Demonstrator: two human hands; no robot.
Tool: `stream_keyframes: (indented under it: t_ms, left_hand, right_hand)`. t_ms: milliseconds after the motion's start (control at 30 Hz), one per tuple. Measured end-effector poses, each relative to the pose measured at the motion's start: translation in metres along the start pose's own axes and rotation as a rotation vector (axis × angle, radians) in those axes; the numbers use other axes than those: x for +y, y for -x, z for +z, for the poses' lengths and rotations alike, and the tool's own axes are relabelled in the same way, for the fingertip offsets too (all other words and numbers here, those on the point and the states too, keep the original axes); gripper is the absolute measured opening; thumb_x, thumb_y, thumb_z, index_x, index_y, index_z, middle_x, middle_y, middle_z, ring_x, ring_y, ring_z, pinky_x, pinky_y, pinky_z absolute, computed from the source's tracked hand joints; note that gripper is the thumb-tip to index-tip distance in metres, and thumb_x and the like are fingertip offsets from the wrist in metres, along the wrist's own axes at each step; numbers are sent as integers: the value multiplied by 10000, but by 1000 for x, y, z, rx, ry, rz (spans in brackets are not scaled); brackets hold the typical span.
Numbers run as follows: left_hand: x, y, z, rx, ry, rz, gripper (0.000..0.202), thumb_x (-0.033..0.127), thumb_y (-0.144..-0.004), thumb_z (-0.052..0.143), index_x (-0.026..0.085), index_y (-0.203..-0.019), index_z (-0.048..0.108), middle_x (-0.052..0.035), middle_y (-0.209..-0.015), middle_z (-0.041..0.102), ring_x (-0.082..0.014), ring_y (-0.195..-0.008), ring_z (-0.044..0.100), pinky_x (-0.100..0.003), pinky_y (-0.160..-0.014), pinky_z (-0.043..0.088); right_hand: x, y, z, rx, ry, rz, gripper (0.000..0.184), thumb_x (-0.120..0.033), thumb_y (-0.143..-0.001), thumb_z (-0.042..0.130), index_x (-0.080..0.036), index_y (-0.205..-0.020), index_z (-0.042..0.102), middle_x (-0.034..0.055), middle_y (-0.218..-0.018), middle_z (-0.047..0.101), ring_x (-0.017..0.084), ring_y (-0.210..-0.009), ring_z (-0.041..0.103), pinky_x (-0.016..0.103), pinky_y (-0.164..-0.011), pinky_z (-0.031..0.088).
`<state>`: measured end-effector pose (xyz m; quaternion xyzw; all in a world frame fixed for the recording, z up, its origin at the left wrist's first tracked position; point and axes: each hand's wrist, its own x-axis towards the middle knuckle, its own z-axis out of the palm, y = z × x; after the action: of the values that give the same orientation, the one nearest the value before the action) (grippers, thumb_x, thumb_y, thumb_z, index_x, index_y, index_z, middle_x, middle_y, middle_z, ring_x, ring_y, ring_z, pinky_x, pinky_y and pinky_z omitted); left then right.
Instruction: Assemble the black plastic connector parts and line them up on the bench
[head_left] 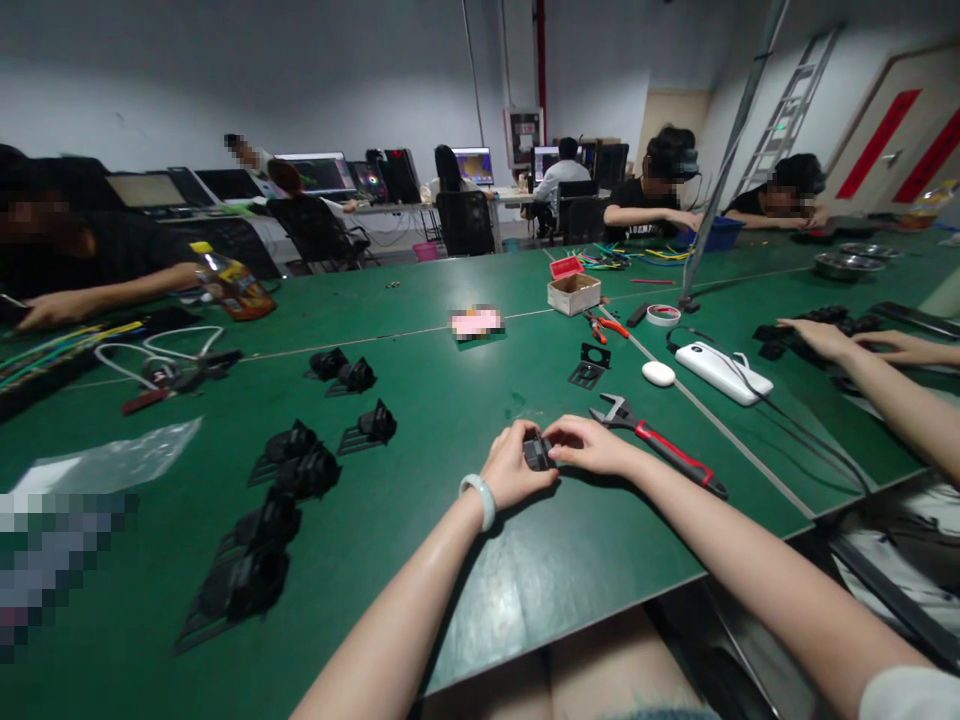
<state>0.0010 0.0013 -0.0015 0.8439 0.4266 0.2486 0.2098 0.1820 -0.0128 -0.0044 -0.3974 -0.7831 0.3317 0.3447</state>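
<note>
Part (537, 453): small, black, held between both hands above the table (600, 535), near its front edge.
Fingers: left hand (514, 465) wraps closed around it; right hand (589, 446) has thumb and fingertips drawn in, pinching its right side.
Slip risk: mostly covered from where I stand; an uneven push could pop it loose.
Wrench (675, 452): red-handled, just beyond the right forearm; a sideways sweep might bump it.
Bracket (592, 366): black, past the right hand.
Black assemblies (304, 470): scattered leftward; a wide left elbow could knock the nearest.
Farther right: white box (705, 365) with trailing cable, then a co-worker's hand (823, 340).
</note>
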Motion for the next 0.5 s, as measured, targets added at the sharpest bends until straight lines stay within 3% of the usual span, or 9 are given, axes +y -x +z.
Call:
stream_keyframes:
  t_ms: [500]
  left_hand:
    - [0,3,0,20,13,59,507,341,-521,649,194,-950,421,-18,-870,502,-189,-806,476,-324,-731,382]
  right_hand:
    - [3,-1,4,-1,102,-2,228,-328,-767,503,-153,-896,570,53,-846,565,155,-793,512,291,-720,403]
